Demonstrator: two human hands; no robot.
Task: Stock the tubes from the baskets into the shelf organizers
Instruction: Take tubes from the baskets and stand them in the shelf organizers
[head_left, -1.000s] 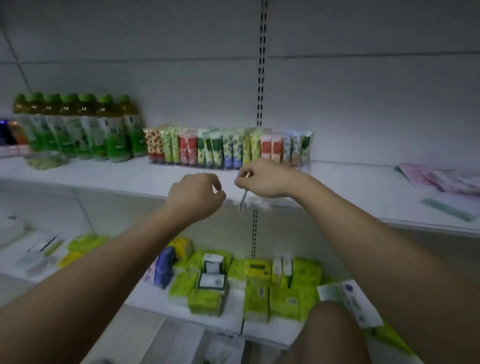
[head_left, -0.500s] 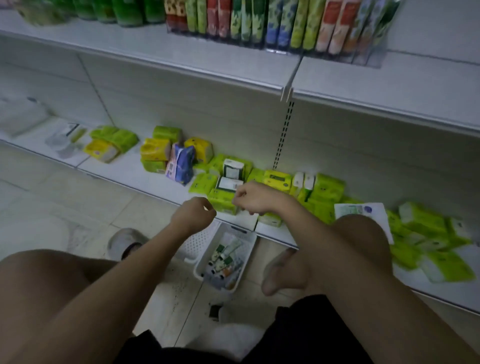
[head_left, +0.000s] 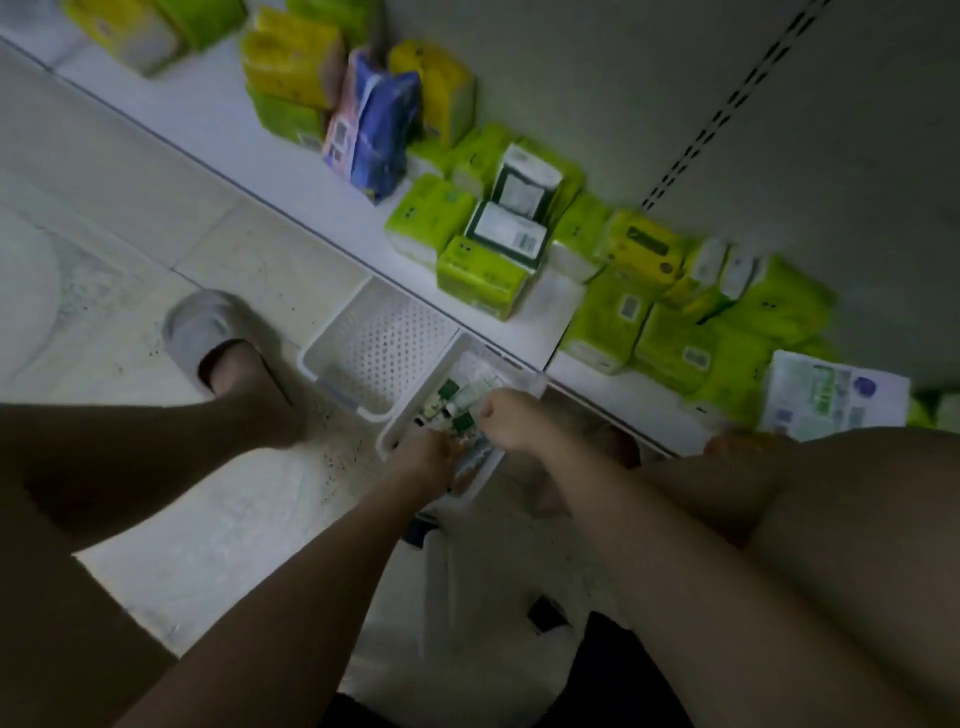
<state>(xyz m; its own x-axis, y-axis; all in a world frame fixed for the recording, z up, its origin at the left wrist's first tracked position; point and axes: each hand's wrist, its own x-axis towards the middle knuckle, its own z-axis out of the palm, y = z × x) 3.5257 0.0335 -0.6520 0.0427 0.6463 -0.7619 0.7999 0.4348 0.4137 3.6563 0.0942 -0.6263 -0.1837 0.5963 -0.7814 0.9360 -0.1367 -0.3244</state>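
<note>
Both hands are down in the basket (head_left: 400, 434) of tubes (head_left: 465, 400), which sits on the floor right against the foot of the bottom shelf (head_left: 311, 192). The tubes lie jumbled in this basket, most with their long axes running roughly along its length, away from the person toward the shelf; the blur makes single tubes hard to pick out.

The left hand (head_left: 428, 460) is at the near end of the basket, fingers curled down among the tubes; I cannot tell whether it has hold of one. The right hand (head_left: 511, 421) is over the middle of the basket, just past the left one, fingers curled under in a loose fist; a pale tube end shows beside its knuckles, but a grip cannot be confirmed.

The relation that matters: the tubes lie directly under and just beyond both hands, toward the shelf end of the basket, so the right hand is nearer the loose pile and the left nearer the few at the near wall. Picking along the long axis, cap or crimp first, looks the easiest lift.

Left of this basket, touching it, is an empty basket (head_left: 374, 348). Beyond the basket, the shelf carries green tissue packs (head_left: 480, 273). The shelf organizers are out of view
</note>
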